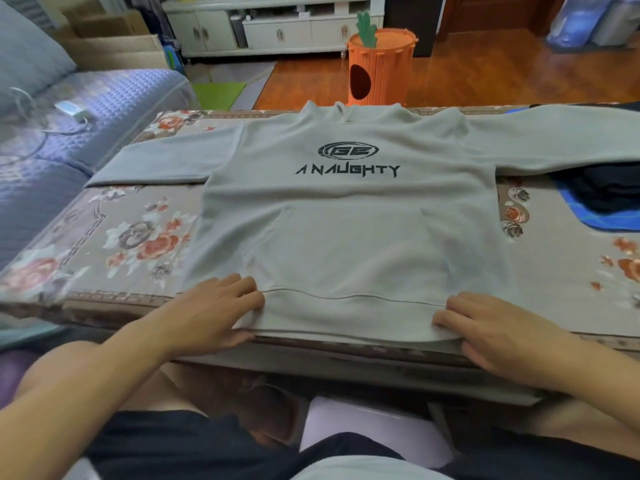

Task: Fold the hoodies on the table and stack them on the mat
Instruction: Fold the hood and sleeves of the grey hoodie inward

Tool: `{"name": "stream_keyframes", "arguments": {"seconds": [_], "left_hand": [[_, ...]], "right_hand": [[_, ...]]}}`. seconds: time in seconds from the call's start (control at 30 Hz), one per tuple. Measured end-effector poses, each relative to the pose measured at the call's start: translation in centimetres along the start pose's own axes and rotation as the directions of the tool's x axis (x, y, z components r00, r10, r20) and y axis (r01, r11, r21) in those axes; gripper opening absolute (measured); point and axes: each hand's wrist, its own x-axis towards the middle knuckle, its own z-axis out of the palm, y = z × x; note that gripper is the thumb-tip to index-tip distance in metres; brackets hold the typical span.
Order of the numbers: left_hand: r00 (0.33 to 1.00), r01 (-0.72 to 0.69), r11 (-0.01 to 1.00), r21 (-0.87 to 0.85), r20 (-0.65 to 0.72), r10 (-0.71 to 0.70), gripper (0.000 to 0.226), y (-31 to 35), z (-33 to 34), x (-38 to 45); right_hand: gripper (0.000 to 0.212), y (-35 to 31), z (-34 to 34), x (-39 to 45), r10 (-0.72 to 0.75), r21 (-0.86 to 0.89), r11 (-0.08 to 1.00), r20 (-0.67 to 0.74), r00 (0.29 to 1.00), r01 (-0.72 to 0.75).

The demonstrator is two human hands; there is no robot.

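On the floral-covered table [104, 237] a grey hoodie [346, 230] is spread flat, front side up, with black print reading "A NAUGHTY" on the chest. Sleeves are laid out to both sides; the right sleeve runs over a blue mat [588, 216] at the table's right edge. A dark folded garment [606, 188] is seen on that mat, partly under the sleeve. The hem lies at the near table edge. The left hand [214, 313] is set on the hem's left corner, fingers bent over the fabric, thumb at the edge below; a pinch is suggested. The right hand [495, 327] is set on the right corner, fingers fairly flat on the cloth; whether the hem is gripped cannot be told. Beyond the table an orange carrot-shaped bin [377, 67] stands on wooden floor. A blue sofa [104, 109] is noted at left.
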Motion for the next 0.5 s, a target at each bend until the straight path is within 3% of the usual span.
{"name": "stream_keyframes", "arguments": {"seconds": [0.1,0.2,0.3,0.33,0.37,0.43,0.5], "left_hand": [[0.999,0.054,0.991,-0.121,0.004,-0.054,0.010,0.0,-0.8,-0.2],[0.994,0.107,0.966,-0.235,0.052,-0.097,0.014,-0.4,-1.5,-1.1],[0.981,0.070,0.990,-0.123,0.191,-0.046,0.004,0.3,-1.2,-1.1],[0.974,0.061,0.995,-0.083,0.221,-0.041,0.008,0.6,-1.2,-0.8],[0.968,0.081,0.994,-0.077,0.245,-0.060,0.020,0.9,-1.4,-0.3],[0.962,0.160,0.973,-0.166,0.247,-0.116,0.041,1.2,-2.6,1.4],[0.976,0.189,0.950,-0.250,0.155,-0.153,0.045,0.8,-4.0,3.9]], "right_hand": [[0.023,-0.3,-1.0,-0.3,0.125,0.166,0.980,-0.074,0.989,-0.112],[0.014,-0.9,-2.1,-0.3,0.099,0.248,0.965,-0.047,0.994,-0.084],[0.009,-1.7,-2.4,0.1,0.033,0.221,0.973,0.169,0.985,-0.070],[0.002,-1.7,-2.4,0.4,-0.003,0.204,0.978,0.257,0.966,-0.051],[0.009,-1.8,-3.0,1.0,-0.018,0.186,0.982,0.325,0.945,-0.045],[0.025,-1.0,-4.4,2.7,0.016,0.220,0.972,0.301,0.953,-0.086],[0.024,0.9,-6.0,5.1,0.110,0.242,0.960,0.135,0.985,-0.140]]}}
